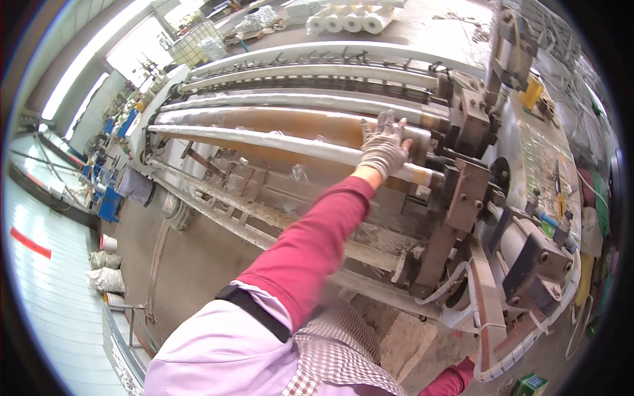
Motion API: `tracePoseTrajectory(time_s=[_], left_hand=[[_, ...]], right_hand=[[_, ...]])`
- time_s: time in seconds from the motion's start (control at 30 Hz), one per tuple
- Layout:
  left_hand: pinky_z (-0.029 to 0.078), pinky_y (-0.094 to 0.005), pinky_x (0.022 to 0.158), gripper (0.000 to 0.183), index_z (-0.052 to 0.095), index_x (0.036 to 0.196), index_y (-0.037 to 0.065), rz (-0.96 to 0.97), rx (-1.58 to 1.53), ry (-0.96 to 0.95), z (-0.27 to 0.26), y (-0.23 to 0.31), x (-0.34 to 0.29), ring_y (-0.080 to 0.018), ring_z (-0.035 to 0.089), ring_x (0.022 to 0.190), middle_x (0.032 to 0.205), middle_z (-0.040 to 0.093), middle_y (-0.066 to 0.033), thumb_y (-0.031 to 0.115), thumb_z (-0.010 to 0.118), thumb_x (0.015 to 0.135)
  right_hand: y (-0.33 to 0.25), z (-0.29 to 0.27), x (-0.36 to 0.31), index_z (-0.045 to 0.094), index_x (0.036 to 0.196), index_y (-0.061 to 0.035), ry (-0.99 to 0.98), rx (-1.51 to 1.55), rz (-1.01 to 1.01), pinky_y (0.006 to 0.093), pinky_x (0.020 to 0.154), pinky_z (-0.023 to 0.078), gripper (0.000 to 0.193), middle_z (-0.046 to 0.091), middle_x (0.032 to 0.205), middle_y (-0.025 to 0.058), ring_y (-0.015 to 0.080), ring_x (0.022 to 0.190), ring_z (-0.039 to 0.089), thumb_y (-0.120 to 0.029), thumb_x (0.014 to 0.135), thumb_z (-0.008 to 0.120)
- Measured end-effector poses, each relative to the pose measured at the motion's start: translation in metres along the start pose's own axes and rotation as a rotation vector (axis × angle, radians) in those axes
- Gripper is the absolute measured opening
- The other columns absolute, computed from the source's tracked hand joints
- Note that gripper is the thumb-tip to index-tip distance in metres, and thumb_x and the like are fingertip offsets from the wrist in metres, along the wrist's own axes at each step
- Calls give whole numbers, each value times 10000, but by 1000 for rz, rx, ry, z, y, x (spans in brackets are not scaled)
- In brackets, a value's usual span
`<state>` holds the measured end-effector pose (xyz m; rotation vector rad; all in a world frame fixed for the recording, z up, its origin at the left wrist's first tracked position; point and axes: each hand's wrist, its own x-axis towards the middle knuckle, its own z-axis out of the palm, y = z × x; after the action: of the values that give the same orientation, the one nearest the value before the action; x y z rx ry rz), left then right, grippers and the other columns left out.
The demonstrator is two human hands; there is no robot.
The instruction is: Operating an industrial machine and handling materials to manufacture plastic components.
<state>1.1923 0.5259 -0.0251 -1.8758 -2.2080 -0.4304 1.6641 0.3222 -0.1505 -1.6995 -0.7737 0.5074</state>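
Note:
My left hand (383, 146), in a pale knitted glove, reaches over the front white roller (264, 137). Its fingers are spread and lie on the right end of a wide brown roll (277, 122), which looks wrapped in shiny clear film. The wrist is above the front roller; whether it touches cannot be told. That arm wears a dark pink sleeve (310, 237) with a black band. Of my right arm only a dark pink cuff (456, 377) shows at the lower right, beside the machine's bent frame (489, 330); the hand itself is hidden.
More long rollers (310, 74) run across the machine behind the brown roll. Metal brackets (462, 198) and a motor-like unit (535, 257) stand at the right, with hoses and cables. White rolls (353, 21) lie on the far floor. Dusty bars (231, 204) cross below the front roller.

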Motion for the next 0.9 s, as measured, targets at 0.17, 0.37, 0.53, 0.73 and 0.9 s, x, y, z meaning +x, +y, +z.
tracePoseTrajectory(time_s=[0.17,0.37,0.53,0.73,0.9], left_hand=[[33,-650,1095,531,389,1403,141,206,-121,296,14,3,-66,-291,200,1416,1512,262,-109,359,477,926],[132,-638,1095,514,403,1397,154,47,-28,-116,-18,-7,-9,-245,219,1413,1503,288,-88,361,464,931],[192,-551,1085,493,425,1365,128,191,-207,387,-19,18,23,-268,315,1356,1431,400,-98,273,536,906],[131,-533,1123,441,469,1325,98,550,-535,-5,-58,-12,-150,-366,400,1298,1359,461,-175,164,530,893],[245,-520,1085,381,535,1243,111,308,-636,-489,-42,-16,-267,-353,478,1205,1267,533,-172,254,540,891]], right_hand=[[1,-12,2,445,1325,-4,23,-39,-5,359,911,433,463,576,1145,137,263,1049,540,-266,948,509],[-16,-16,-7,455,1316,-4,82,-68,-43,361,918,430,453,576,1159,141,267,1058,540,-267,950,506],[-66,-39,-9,463,1308,-3,159,-217,-88,362,923,428,446,576,1171,145,270,1066,540,-267,952,504],[-131,2,34,558,1184,-13,258,-530,-655,374,929,429,323,597,1142,167,303,1056,564,-205,924,555],[-197,61,97,587,1119,-16,166,-577,-891,378,875,457,330,615,1045,173,329,970,585,-170,836,654]])
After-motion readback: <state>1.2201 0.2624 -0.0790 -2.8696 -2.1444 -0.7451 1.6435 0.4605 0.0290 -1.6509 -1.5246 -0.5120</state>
